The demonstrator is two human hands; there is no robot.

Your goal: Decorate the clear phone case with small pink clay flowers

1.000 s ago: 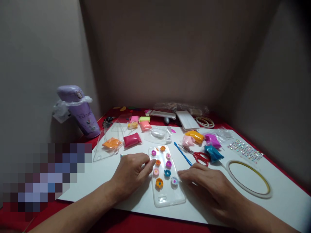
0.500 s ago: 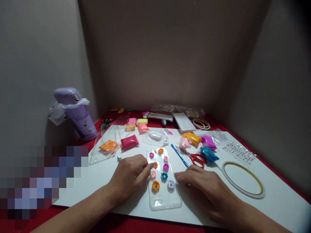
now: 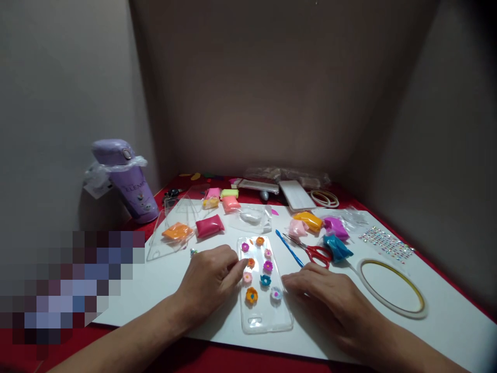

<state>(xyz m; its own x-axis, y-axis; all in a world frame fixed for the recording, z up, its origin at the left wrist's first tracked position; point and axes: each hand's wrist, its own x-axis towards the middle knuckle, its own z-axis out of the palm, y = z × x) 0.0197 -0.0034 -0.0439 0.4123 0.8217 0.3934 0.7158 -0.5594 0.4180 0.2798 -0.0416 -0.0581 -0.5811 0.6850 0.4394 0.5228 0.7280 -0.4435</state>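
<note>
A clear phone case (image 3: pixel 267 316) lies flat on the white board, with several small flowers in orange, pink, purple, teal and pale blue on it. My left hand (image 3: pixel 213 274) rests at the case's left edge, fingers loosely bent and thumb stretched out. Its thumb tip reaches a small orange flower (image 3: pixel 251 262); whether it presses on it I cannot tell. Along the right edge lies my right hand (image 3: pixel 326 295), palm down, fingers extended and holding nothing. Beyond its fingertips are a blue modelling tool (image 3: pixel 289 247) and red-handled scissors (image 3: pixel 319 255).
Packets of coloured clay, such as a crimson one (image 3: pixel 209 226) and a teal one (image 3: pixel 337 248), lie across the board (image 3: pixel 155 290). At right are a tape roll (image 3: pixel 392 290) and a sheet of gems (image 3: pixel 386 243). A purple bottle (image 3: pixel 130 181) stands back left.
The whole view has shifted slightly, so everything sits a little further right. Both hands keep their places beside the case, and the flowers look the same.
</note>
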